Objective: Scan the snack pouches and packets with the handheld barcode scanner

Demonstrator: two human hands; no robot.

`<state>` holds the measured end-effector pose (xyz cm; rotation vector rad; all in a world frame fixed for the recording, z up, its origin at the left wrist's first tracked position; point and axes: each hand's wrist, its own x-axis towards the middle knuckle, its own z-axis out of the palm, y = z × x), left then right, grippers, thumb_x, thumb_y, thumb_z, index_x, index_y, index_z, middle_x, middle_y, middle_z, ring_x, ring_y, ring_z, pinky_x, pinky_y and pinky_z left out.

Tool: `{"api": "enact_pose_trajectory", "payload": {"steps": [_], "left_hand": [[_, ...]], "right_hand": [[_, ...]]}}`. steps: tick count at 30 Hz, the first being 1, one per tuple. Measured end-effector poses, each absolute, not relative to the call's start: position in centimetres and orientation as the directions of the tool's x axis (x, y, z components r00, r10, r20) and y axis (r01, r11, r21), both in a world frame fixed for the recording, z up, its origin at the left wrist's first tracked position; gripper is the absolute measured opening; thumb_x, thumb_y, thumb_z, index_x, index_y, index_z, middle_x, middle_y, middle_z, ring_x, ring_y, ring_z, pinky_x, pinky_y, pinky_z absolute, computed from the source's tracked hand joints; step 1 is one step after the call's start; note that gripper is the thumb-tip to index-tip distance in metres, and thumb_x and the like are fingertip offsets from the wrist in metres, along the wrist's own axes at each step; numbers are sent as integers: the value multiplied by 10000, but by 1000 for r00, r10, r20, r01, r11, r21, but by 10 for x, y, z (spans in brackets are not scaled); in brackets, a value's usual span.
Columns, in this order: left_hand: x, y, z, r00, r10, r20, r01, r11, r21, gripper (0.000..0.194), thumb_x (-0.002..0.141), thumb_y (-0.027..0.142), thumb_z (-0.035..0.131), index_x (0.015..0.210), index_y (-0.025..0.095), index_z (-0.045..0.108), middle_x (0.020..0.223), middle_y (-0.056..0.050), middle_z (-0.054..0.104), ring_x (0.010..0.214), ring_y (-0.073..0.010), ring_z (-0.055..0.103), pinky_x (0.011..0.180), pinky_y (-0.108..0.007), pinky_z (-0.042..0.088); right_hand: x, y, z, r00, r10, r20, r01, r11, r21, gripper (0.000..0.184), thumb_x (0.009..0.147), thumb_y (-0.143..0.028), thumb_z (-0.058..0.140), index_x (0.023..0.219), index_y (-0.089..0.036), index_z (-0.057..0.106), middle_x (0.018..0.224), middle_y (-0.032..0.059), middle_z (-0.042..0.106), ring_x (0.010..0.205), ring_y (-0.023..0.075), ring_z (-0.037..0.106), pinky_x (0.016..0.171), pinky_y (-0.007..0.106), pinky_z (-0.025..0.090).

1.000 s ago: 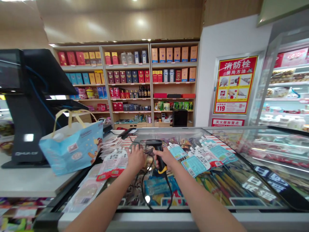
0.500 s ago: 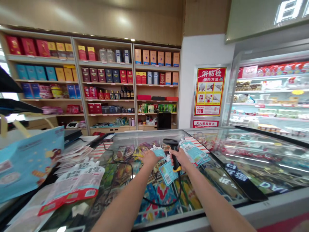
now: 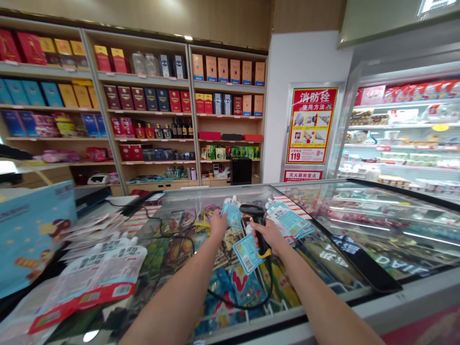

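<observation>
My left hand [image 3: 218,224] pinches the left edge of a light-blue spouted pouch [image 3: 232,213], whose printed back with a barcode faces me. In my right hand [image 3: 270,235] is a black handheld barcode scanner [image 3: 253,210], its head turned left towards that pouch. The scanner's cable [image 3: 269,282] loops down over the freezer glass. Another blue pouch [image 3: 247,255] lies just below the scanner, partly behind its handle. Several more blue pouches [image 3: 292,221] overlap to the right of my right hand.
The glass-topped chest freezer [image 3: 251,330] holds packaged ice creams. White-and-red spouted pouches [image 3: 115,273] lie at the left, beside flat packets [image 3: 91,230] and a blue bag [image 3: 32,239]. A black freezer handle strip [image 3: 370,268] is at the right. Shelves of boxes [image 3: 147,98] stand behind.
My left hand has closed on the blue pouch's edge and turned it up, with its barcode now showing. The scanner stays in my right hand. The whole view has shifted slightly.
</observation>
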<state>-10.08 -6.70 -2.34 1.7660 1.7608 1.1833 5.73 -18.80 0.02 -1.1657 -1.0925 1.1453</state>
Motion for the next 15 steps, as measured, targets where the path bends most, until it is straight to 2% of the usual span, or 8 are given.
{"api": "enact_pose_trajectory", "payload": {"steps": [4, 8, 11, 15], "left_hand": [[-97, -58, -36, -246, 912, 329, 269, -262, 927, 49, 826, 209, 460, 809, 189, 502, 773, -12, 606, 755, -151, 590, 731, -275, 478], [-92, -52, -43, -200, 926, 319, -89, -342, 936, 51, 786, 210, 473, 827, 195, 498, 717, 21, 569, 657, -128, 562, 669, -261, 488], [-89, -51, -44, -162, 944, 288, -219, -319, 922, 75, 773, 209, 463, 839, 200, 497, 692, 33, 548, 597, -112, 530, 628, -245, 484], [-88, -49, -46, -141, 951, 277, -256, -305, 917, 100, 755, 218, 467, 848, 199, 496, 687, 35, 533, 575, -107, 512, 584, -235, 475]], "right_hand": [[58, -196, 4, 116, 993, 13, -15, 15, -1000, 295, 661, -376, 680, 788, -198, 482, 502, -67, 527, 378, 101, 481, 345, 222, 416], [59, -199, 6, 119, 993, 12, 20, 9, -1000, 285, 675, -370, 683, 759, -202, 469, 500, -69, 519, 382, 97, 478, 349, 215, 415], [59, -201, 7, 121, 993, 13, 46, 7, -999, 281, 679, -366, 689, 726, -201, 466, 503, -63, 525, 381, 97, 478, 352, 226, 431], [58, -202, 8, 117, 993, 1, 70, -7, -998, 303, 675, -391, 703, 701, -192, 476, 492, -56, 524, 370, 98, 475, 347, 234, 438]]}}
